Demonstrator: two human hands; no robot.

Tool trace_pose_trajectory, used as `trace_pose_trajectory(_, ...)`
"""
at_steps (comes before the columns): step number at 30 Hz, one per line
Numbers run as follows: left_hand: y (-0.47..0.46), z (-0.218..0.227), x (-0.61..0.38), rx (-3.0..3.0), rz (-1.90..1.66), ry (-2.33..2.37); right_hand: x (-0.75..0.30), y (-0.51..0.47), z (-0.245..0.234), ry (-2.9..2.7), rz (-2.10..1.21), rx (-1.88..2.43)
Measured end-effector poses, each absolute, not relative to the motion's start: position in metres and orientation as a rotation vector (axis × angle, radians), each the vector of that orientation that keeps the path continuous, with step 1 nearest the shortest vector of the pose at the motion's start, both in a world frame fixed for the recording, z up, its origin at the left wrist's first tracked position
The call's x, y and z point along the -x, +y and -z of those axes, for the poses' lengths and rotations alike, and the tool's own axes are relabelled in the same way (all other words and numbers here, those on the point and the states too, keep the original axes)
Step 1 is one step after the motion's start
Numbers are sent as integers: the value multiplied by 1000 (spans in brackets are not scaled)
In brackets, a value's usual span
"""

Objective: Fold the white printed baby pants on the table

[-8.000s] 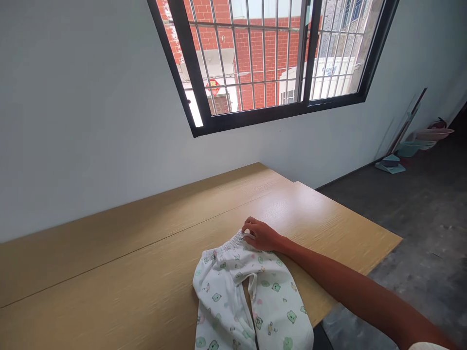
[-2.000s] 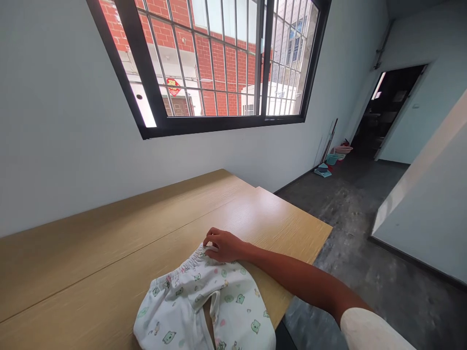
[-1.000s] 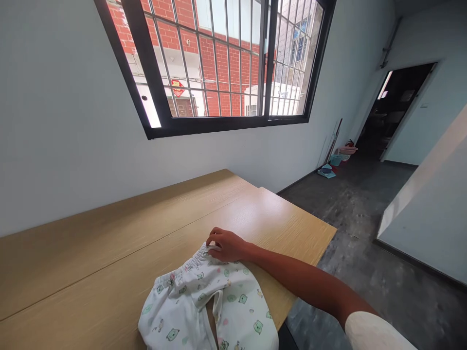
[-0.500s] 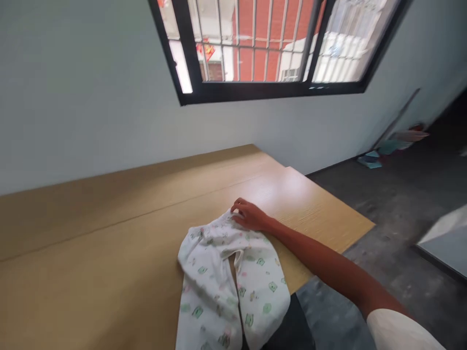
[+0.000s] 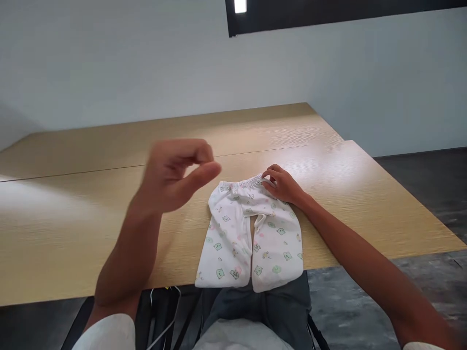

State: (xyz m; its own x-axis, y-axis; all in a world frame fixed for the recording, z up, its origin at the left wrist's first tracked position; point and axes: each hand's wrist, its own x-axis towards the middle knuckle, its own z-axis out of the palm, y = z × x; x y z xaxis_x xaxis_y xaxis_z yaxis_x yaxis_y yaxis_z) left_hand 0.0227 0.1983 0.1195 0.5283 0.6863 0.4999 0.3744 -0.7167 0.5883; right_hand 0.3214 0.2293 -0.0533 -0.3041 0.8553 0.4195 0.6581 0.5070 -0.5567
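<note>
A small pair of white trousers point(image 5: 226, 238) printed with green and pink figures lies front up on the wooden table. Its gathered waistband points away from me, and the legs reach the near edge, slightly overhanging it. My right hand point(image 5: 280, 184) has its thumb and fingers closed on the right end of the waistband. Up in the air, left of the trousers and nearer to the camera, is my left hand point(image 5: 178, 175). Its fingers are curled in towards the thumb, with nothing visible in them; it is a little blurred.
The light wooden table point(image 5: 91, 233) has a seam running across it and stands along a pale wall point(image 5: 146, 63). A dark window frame point(image 5: 292, 17) shows at the top. Below the near edge are my lap point(image 5: 233, 306) and a white cable point(image 5: 166, 328). Dark floor point(image 5: 419, 287) lies right.
My left hand and forearm have come into view, raised over the table. The view has swung left and down. My right hand stays at the waistband.
</note>
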Motion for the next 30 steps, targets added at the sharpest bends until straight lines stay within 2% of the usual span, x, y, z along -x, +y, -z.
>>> trace_pose_trajectory(3, 230, -87, -35, -2381, -706, 815, -321, 230, 52, -2074, -383, 1232)
trace_pose_trajectory(7, 247, -20, -25, -2617, -309, 985, -322, 229, 50, -2057, -421, 1260)
trace_pose_trajectory(11, 240, 20, -8, -2561, -256, 1090, -323, 228, 47, -2058, -423, 1251)
trace_pose_trajectory(20, 244, 26, -9, -2211, -624, 1024, -324, 234, 45, -2026, -287, 1160)
trace_pose_trajectory(27, 233, 4, -2, -1643, -509, 771, -318, 229, 42, -1852, -364, 1280)
trace_pose_trajectory(30, 234, 5, 0, -1580, -540, 816, -316, 227, 39, -1801, -394, 1352)
